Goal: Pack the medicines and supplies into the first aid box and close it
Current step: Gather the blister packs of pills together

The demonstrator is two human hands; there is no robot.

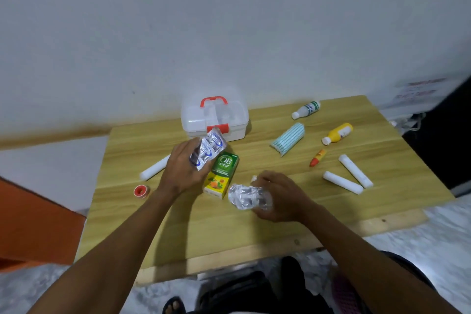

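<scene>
Foil strips gripped: left hand (181,169) holds one (207,151), right hand (277,196) another (246,196); box (214,120) shut, unlatch first.

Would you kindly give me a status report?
Left hand holds blister pack; right hand on foil pack. First aid box shut. Nothing blocking.

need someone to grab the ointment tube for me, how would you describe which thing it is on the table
Start at the white first aid box with the red handle at the back of the wooden table and look right, past the striped blue roll. Just below the yellow bottle lies the ointment tube: the smallest item there, orange-red with a pointed tip.
</scene>
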